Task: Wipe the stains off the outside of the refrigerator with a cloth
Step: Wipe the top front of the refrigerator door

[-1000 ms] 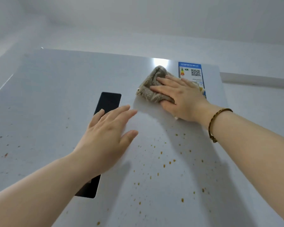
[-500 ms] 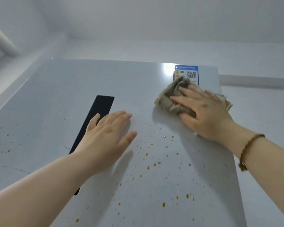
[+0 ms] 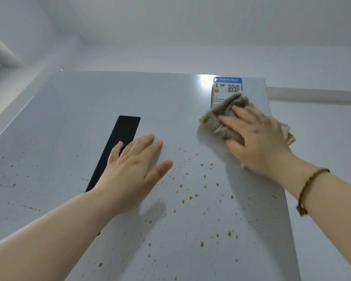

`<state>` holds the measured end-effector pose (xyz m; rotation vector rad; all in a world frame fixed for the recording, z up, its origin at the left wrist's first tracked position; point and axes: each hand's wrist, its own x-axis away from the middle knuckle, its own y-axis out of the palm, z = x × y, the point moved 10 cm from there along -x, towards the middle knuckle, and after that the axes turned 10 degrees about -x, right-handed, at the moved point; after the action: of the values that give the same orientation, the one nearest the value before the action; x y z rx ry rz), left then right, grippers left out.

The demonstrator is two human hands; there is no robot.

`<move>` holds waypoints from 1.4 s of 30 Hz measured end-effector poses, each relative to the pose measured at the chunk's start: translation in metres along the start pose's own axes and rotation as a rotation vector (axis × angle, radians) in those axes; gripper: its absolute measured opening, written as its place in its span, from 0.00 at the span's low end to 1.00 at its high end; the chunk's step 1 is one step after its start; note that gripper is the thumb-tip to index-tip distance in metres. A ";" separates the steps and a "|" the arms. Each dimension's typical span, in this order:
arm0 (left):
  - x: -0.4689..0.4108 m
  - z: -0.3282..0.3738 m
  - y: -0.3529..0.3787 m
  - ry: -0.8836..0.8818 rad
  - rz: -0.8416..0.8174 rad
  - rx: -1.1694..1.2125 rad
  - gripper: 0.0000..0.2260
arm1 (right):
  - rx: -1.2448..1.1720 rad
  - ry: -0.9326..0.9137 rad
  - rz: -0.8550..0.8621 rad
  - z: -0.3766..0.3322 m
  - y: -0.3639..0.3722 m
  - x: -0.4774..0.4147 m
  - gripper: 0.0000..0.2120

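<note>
The pale grey refrigerator door [image 3: 166,102] fills the view, seen from below. Several orange-brown stains [image 3: 193,196] speckle its middle and lower right part. My right hand [image 3: 259,138] presses a crumpled grey-brown cloth [image 3: 219,118] flat against the door near the upper right, just under a blue energy label [image 3: 227,88]. Its fingers lie straight over the cloth. My left hand [image 3: 134,171] rests flat on the door beside a black display panel [image 3: 118,147], fingers spread and straight, holding nothing.
Fainter specks [image 3: 10,185] dot the door's left side. A white wall [image 3: 322,138] runs along the right edge of the refrigerator, and a white ceiling [image 3: 190,27] is above. A beaded bracelet [image 3: 308,191] circles my right wrist.
My right hand has slid the cloth to the right and slightly down, from the middle top of the door toward the label and the right edge. My left hand has stayed flat in place.
</note>
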<state>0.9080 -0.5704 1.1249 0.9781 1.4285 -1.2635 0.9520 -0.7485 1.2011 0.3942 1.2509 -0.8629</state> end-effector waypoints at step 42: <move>0.009 -0.017 -0.024 0.120 0.192 0.206 0.27 | 0.004 0.252 0.059 -0.039 0.022 0.015 0.30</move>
<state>0.8805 -0.5572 1.1211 1.3172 1.2772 -1.2425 0.9439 -0.7126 1.1706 0.5536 1.4619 -0.7821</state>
